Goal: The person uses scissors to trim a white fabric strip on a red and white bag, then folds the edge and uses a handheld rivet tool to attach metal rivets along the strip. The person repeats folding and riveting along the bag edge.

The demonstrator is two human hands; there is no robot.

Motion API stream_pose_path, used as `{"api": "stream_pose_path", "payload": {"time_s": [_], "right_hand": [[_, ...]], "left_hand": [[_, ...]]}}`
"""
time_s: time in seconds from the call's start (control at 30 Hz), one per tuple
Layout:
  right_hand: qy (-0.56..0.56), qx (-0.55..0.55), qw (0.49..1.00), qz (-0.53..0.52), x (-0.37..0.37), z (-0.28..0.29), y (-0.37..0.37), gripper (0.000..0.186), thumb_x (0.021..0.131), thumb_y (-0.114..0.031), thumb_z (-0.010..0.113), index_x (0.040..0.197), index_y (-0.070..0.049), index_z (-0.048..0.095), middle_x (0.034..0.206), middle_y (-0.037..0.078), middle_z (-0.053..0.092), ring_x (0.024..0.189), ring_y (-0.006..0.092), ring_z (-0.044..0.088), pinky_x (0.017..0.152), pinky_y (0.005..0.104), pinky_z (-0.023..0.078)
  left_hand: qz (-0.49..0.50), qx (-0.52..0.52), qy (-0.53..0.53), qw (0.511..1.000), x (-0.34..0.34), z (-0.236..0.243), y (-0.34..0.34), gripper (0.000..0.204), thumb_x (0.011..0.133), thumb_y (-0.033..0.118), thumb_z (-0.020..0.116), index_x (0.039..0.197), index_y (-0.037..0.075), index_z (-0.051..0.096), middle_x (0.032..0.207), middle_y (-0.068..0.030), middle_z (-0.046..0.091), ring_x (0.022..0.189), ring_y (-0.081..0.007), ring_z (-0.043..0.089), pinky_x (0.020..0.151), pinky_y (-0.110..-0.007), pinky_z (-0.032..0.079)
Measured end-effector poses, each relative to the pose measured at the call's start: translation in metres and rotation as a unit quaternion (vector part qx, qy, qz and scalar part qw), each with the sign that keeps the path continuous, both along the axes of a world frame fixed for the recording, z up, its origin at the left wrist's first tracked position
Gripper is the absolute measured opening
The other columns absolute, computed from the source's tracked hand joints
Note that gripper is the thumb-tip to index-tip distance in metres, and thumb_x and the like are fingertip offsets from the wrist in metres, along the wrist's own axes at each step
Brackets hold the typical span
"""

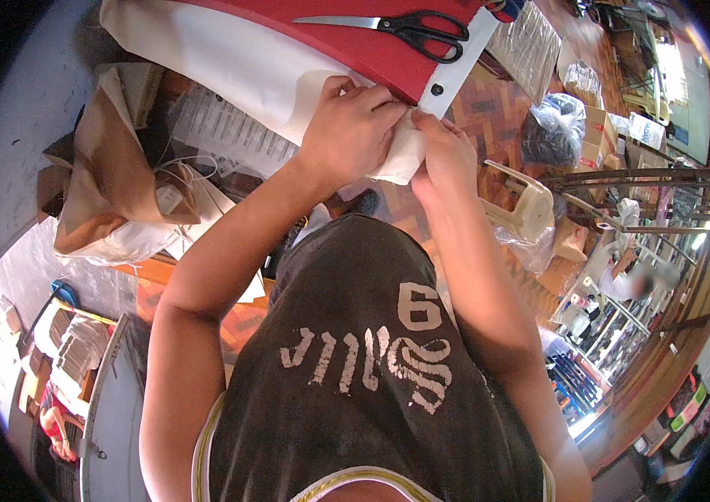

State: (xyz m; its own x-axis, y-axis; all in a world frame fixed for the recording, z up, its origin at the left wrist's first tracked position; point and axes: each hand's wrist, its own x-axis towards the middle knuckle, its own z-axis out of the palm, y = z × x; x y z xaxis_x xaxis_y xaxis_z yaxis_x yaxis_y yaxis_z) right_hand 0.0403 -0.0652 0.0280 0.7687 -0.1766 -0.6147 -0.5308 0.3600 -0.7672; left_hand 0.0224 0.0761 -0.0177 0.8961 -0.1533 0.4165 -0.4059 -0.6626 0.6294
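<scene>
My left hand [353, 127] has its fingers curled on the edge of a white sheet of material [279, 96] and a folded white flap [397, 159] that hangs down. My right hand [443, 157], beside it, grips the same flap with the thumb on top. A red sheet [371, 58] lies over the white one, with a white strip [463, 71] along its right edge bearing a dark round grommet [438, 89]. Black-handled scissors [422, 35] lie on the red sheet above my hands. Some fingertips are hidden in the material.
Crumpled brown paper [112, 176] and white printed sheets [221, 134] lie at the left. At the right are a beige plastic chair [512, 209], a bagged bundle [551, 134], boxes [593, 142] and metal racks [656, 180]. Other people [622, 280] [58, 427] appear at both sides.
</scene>
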Motion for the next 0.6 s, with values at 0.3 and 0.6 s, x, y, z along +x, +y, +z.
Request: {"api": "stream_pose_path", "payload": {"time_s": [0.3, 0.6], "right_hand": [[0.047, 0.105, 0.993, -0.022, 0.001, -0.007, 0.001, 0.030, 0.097, -0.004, 0.049, 0.126, 0.003, 0.052, 0.120, 0.016, 0.062, 0.112, 0.0286, 0.062, 0.100, 0.0434, 0.052], [0.067, 0.130, 0.989, -0.022, -0.001, -0.005, 0.005, 0.032, 0.097, -0.004, 0.047, 0.128, 0.001, 0.051, 0.122, 0.016, 0.062, 0.113, 0.0294, 0.062, 0.101, 0.0439, 0.051]], "left_hand": [[-0.028, 0.013, 0.050, 0.998, 0.010, 0.008, 0.003, 0.025, 0.078, 0.017, 0.068, 0.102, 0.014, 0.072, 0.095, -0.0014, 0.066, 0.093, -0.0230, 0.064, 0.094, -0.045, 0.038], [-0.012, -0.004, 0.062, 0.998, 0.005, 0.004, -0.002, 0.023, 0.078, 0.020, 0.065, 0.098, 0.013, 0.075, 0.091, -0.0036, 0.064, 0.089, -0.0250, 0.065, 0.092, -0.049, 0.037]]}}
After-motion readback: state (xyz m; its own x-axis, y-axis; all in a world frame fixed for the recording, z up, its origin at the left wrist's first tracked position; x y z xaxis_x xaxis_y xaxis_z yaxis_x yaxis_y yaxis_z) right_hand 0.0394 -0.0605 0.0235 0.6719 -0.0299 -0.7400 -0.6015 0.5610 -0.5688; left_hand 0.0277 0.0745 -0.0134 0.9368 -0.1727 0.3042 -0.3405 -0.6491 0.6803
